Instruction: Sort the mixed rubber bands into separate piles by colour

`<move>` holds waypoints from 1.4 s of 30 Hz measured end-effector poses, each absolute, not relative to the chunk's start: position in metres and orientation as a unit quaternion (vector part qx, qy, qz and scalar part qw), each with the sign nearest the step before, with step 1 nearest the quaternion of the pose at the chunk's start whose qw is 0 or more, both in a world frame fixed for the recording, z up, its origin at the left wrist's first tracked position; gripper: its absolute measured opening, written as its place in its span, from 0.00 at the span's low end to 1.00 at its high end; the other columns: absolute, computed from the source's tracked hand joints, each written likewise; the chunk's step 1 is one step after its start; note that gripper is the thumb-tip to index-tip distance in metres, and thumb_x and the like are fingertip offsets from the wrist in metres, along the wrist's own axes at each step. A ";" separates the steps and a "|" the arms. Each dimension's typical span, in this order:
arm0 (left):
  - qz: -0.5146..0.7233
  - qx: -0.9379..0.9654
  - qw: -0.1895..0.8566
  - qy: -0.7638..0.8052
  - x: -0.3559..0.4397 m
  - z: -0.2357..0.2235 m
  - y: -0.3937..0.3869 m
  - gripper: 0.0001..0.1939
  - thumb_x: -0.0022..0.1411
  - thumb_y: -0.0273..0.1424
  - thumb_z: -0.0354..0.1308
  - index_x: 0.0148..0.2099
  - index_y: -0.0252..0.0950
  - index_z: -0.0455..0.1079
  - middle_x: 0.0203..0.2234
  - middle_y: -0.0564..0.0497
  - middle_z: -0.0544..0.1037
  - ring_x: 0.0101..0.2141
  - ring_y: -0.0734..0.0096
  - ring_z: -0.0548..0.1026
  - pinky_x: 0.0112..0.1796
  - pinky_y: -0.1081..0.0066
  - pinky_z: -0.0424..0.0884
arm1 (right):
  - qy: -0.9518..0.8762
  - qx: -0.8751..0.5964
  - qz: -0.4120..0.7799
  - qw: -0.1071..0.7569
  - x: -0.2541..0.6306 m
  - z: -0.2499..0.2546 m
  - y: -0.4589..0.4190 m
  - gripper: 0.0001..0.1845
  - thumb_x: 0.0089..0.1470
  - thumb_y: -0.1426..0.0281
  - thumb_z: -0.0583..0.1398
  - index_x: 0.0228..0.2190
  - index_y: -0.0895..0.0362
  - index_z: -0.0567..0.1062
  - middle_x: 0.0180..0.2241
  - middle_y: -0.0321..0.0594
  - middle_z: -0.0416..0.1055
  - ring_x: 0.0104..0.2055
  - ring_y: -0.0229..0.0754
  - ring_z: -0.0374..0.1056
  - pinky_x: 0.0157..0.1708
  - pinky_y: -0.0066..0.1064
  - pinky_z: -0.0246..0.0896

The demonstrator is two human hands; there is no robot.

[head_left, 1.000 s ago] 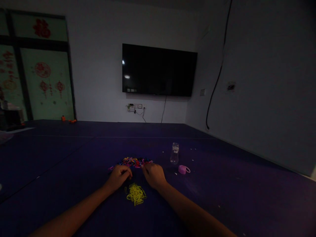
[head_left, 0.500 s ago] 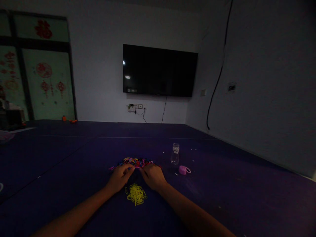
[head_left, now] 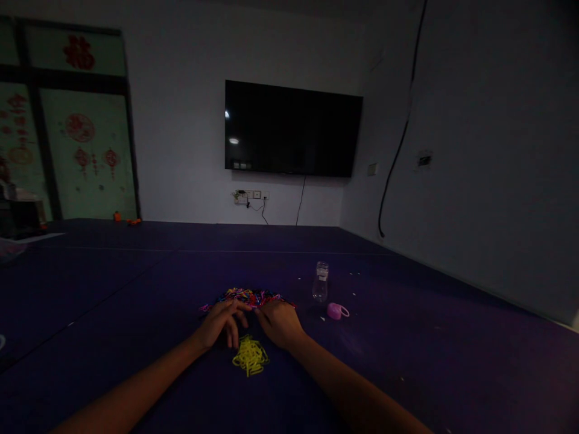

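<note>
A heap of small multicoloured rubber bands lies on the dark purple floor mat. Closer to me is a smaller pile of yellow rubber bands. My left hand has its fingers spread, the lower ones reaching down to the yellow pile's far left edge and the upper ones close to the mixed heap. Back up and curled, my right hand rests at the near right side of the mixed heap, its thumb toward the left hand. What its fingers hold, if anything, is hidden.
A clear bottle without its cap stands right of the heap. Beside it lies a pink cap with a loop. White scraps are scattered on the mat. A television hangs on the far wall, and a black cable runs down the right wall.
My left hand went from curled beside the mixed heap to spread fingers, reaching toward the yellow pile. My right hand shifted slightly over the mixed heap's right side and stayed there.
</note>
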State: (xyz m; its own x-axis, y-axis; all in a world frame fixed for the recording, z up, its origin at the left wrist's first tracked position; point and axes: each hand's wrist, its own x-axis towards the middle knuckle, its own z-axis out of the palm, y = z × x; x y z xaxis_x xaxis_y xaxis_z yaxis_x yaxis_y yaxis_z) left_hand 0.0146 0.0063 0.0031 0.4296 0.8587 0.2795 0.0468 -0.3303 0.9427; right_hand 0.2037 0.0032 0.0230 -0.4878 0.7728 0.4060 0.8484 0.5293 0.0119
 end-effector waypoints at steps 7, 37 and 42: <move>0.485 0.768 0.164 0.385 0.013 0.004 0.015 0.20 0.68 0.39 0.40 0.47 0.35 0.69 0.44 0.43 0.73 0.44 0.62 0.72 0.45 0.60 0.69 | -0.844 -0.497 -0.091 0.182 0.203 0.026 0.002 0.19 0.61 0.66 0.47 0.32 0.56 0.76 0.34 0.44 0.76 0.37 0.41 0.71 0.36 0.26 0.59; 0.233 0.761 -0.052 0.604 0.016 0.000 0.020 0.19 0.65 0.28 0.44 0.56 0.33 0.65 0.58 0.40 0.63 0.61 0.51 0.52 0.54 0.43 0.50 | -0.835 -0.515 -0.087 0.176 0.203 0.024 0.004 0.18 0.60 0.65 0.48 0.33 0.57 0.75 0.35 0.44 0.76 0.38 0.42 0.71 0.37 0.26 0.59; 0.219 0.807 -0.036 0.548 0.016 -0.001 0.021 0.18 0.65 0.29 0.45 0.55 0.40 0.65 0.59 0.46 0.62 0.61 0.53 0.50 0.54 0.43 0.49 | -0.838 -0.510 -0.090 0.171 0.202 0.023 0.005 0.18 0.60 0.67 0.47 0.33 0.57 0.75 0.36 0.45 0.76 0.39 0.42 0.71 0.37 0.27 0.59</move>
